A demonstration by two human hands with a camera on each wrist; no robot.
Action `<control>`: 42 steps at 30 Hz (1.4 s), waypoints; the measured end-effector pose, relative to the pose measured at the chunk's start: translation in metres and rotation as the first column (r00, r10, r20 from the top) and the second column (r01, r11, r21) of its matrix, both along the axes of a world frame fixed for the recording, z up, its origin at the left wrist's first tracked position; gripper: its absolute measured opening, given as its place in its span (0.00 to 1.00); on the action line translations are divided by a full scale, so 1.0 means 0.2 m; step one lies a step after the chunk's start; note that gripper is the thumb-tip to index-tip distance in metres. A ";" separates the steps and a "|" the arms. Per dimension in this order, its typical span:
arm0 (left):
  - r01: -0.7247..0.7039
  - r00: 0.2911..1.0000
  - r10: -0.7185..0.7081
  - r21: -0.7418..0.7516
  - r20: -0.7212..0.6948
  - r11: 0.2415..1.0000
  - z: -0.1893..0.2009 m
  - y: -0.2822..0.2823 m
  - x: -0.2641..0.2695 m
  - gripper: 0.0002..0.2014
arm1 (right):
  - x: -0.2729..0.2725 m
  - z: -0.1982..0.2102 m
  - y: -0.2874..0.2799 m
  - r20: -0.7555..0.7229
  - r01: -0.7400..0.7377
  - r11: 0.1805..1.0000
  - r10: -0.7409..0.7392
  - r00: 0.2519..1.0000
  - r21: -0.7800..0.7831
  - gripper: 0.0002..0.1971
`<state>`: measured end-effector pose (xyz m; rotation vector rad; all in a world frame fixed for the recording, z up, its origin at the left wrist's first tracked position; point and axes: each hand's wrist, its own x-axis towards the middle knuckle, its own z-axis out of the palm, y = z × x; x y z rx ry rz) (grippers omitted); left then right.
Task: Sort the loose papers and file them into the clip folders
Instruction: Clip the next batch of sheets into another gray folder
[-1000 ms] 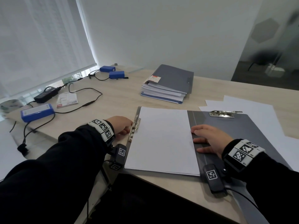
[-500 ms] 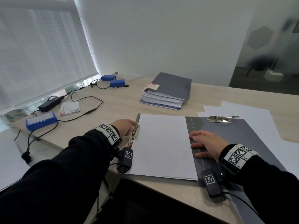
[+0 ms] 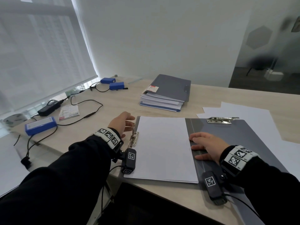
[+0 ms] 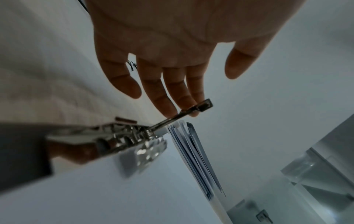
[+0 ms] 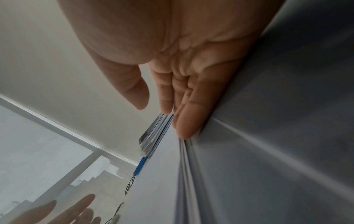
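An open grey clip folder lies on the table with a stack of white paper on its left half. The metal clip sits at the paper's left edge, its lever raised. My left hand hovers over it with straight fingers, the tips touching the lever. My right hand lies flat on the folder's spine, its fingers against the paper's right edge. A second clip sits on the folder's right half.
Loose white sheets lie under and beyond the folder at the right. A pile of filled folders stands behind it. Blue battery packs, a black adapter and cables cover the table's left side.
My left hand has gone from curled at the clip to lifted with fingers stretched out, and the clip's lever now stands up. The right hand has stayed put.
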<state>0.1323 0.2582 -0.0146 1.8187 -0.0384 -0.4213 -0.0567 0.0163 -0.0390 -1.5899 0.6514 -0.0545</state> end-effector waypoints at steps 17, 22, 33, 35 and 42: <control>0.266 0.964 -0.258 0.338 -0.070 0.903 -0.10 0.21 -0.01 0.06 | 0.00 -0.03 -0.01 0.019 0.008 1.000 -0.008 1.000 0.005 0.11; 0.311 0.927 -0.374 0.597 -0.019 0.740 -0.10 0.18 0.00 0.14 | 0.00 -0.02 -0.01 0.027 0.004 1.000 -0.005 1.000 0.013 0.10; 0.311 0.882 -0.471 0.754 -0.003 0.579 -0.09 0.11 0.02 0.15 | -0.01 -0.04 -0.02 0.051 0.000 0.999 -0.003 0.999 0.044 0.11; 0.320 0.881 -0.473 0.755 -0.014 0.572 -0.09 0.11 0.02 0.15 | 0.00 -0.04 -0.03 0.053 0.001 0.999 -0.003 0.999 0.050 0.11; 0.333 0.885 -0.465 0.735 -0.027 0.591 -0.12 0.12 0.05 0.15 | -0.01 -0.05 -0.04 0.061 -0.001 0.997 -0.004 0.998 0.073 0.08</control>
